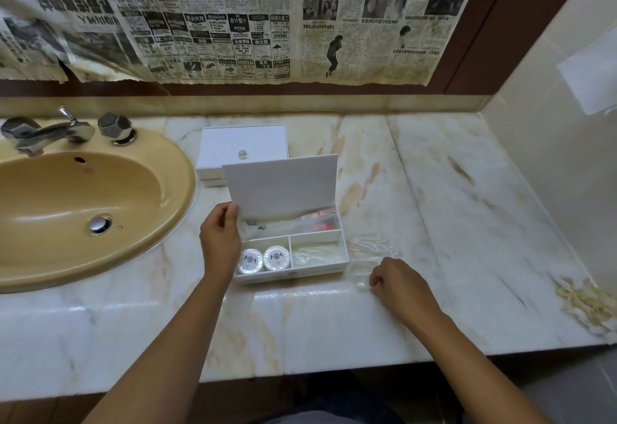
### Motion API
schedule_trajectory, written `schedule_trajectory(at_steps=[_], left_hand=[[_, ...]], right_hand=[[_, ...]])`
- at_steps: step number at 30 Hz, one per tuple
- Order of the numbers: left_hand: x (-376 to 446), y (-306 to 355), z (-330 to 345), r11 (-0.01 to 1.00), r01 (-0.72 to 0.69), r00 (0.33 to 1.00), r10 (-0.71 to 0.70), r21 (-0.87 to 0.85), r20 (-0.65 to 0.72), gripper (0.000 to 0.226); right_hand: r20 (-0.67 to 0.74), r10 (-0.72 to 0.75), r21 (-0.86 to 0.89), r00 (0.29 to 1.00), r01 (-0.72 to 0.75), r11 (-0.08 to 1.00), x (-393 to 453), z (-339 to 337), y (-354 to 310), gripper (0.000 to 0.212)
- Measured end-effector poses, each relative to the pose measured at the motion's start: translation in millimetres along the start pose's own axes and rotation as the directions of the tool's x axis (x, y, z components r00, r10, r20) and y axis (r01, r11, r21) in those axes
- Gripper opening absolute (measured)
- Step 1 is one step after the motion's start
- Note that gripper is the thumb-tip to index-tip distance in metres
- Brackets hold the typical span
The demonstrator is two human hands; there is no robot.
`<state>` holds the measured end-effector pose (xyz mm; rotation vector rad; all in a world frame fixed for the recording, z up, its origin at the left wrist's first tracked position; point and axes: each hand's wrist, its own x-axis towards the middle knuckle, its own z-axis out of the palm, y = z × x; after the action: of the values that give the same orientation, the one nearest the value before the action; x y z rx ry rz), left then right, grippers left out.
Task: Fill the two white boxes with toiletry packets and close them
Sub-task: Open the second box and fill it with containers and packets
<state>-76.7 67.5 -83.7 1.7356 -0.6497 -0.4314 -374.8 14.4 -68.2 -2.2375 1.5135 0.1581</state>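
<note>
Head view: I'm pinching the flat lid of the near white box with my left hand, two round soaps sitting inside; my right hand, curled, is pinching crinkly clear plastic.

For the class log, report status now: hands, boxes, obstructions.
Left hand holds near white box's raised lid. Right hand pinches clear plastic packet on marble counter. Far white box closed. Nothing obstructing.

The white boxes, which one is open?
The nearer white box, whose lid the left hand holds up, showing round packets inside. The far box behind it, by the sink, is shut.
</note>
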Motion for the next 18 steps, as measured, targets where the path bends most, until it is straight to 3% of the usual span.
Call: schedule_trajectory(at_steps=[13, 18], left_hand=[[0, -1, 0, 1.000, 0.006, 1.000, -0.006, -0.010, 0.007, 0.018], [0, -1, -1, 1.000, 0.012, 1.000, -0.012, -0.014, 0.010, 0.019]], right_hand=[[-0.049, -0.038, -0.004, 0.998, 0.038, 0.999, -4, -18, -14, 0.017], [-0.026, -0.010, 0.098, 1.000, 0.013, 0.995, 1, -21, -13, 0.031]])
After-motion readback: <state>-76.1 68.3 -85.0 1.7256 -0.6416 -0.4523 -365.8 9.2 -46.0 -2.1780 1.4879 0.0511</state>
